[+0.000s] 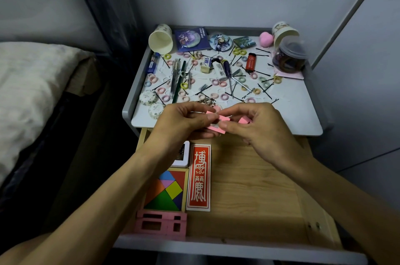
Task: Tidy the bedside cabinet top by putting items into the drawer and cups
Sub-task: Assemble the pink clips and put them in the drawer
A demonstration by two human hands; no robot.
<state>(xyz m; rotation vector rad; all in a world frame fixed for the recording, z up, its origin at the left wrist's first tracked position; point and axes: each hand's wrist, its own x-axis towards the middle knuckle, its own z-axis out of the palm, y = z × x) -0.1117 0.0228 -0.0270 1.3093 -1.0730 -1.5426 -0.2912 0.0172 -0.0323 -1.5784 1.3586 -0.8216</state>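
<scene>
My left hand [184, 119] and right hand [255, 126] both pinch pink blocks [216, 125] over the open drawer [249, 189].

pink card [216, 125] | red lighter [251, 63] | multicolour tangram [165, 189]

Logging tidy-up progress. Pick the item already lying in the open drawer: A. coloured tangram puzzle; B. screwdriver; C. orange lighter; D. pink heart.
A: the coloured tangram puzzle lies in the open drawer beside a red card, while the orange lighter, screwdriver and pink heart are on the cabinet top.
</scene>
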